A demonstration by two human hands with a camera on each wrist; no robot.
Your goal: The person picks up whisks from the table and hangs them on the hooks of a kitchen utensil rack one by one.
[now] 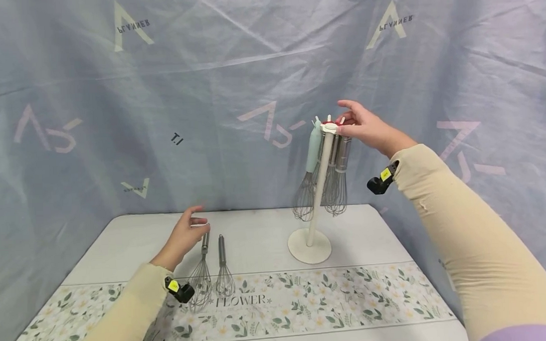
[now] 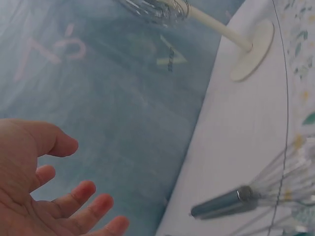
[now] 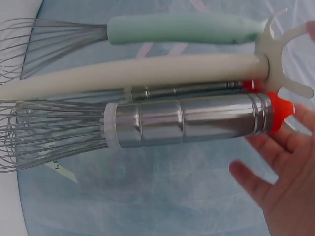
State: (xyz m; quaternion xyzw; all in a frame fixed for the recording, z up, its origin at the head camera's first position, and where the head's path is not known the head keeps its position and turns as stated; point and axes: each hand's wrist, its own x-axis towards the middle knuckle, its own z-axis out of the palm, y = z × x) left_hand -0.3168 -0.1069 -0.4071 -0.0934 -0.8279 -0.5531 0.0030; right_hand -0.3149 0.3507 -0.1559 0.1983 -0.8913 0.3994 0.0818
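Note:
My right hand (image 1: 364, 127) is at the top of a cream stand (image 1: 322, 184), fingers spread around its hooks. In the right wrist view its fingers lie close by the red end of a steel-handled whisk (image 3: 216, 115), not curled round it. That whisk hangs beside a second steel-handled whisk (image 3: 197, 89), partly hidden behind the pole, and a mint-handled whisk (image 3: 182, 29). Over the table's left side, my left hand (image 1: 185, 238) is held with loosely bent fingers and nothing in them. Below it lie a larger whisk (image 1: 205, 243) and a smaller whisk (image 1: 222, 252).
The stand's round base (image 1: 309, 254) rests on the white table (image 1: 257, 241). A flowered band (image 1: 305, 310) runs across the tabletop. Behind the table hangs a grey-blue printed curtain (image 1: 207, 92).

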